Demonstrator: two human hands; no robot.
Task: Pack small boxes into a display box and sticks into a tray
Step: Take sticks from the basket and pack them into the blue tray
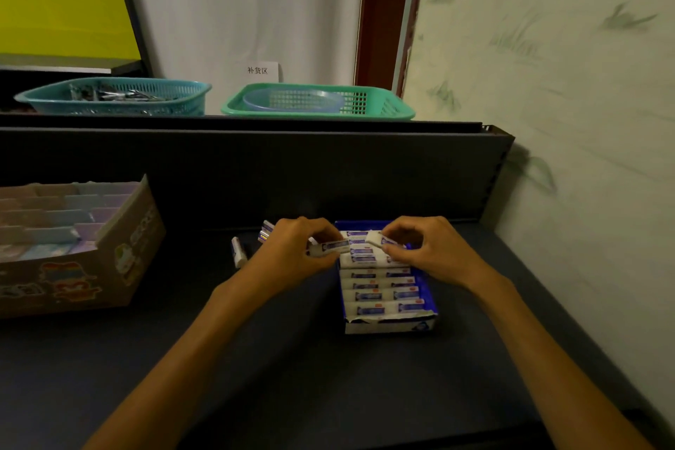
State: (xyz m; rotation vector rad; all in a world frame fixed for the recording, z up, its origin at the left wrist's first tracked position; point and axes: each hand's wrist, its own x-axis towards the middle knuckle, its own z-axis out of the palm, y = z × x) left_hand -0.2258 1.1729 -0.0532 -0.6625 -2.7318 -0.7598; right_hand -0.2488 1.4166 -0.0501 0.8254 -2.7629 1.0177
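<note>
A blue and white display box [427, 307] stands open on the dark shelf, holding several rows of small white boxes with blue labels [380, 294]. My left hand [292, 252] pinches one small white box [330, 247] at the display box's far left corner. My right hand [434, 252] holds another small box [380, 239] over the far rows. Two or three loose small boxes [239, 252] lie on the shelf just left of my left hand.
A cardboard box [109, 267] with pastel items in rows stands at the left. On the upper ledge sit a teal basket [109, 97] with dark sticks and a green basket [317, 102] holding a blue bowl. A wall runs along the right.
</note>
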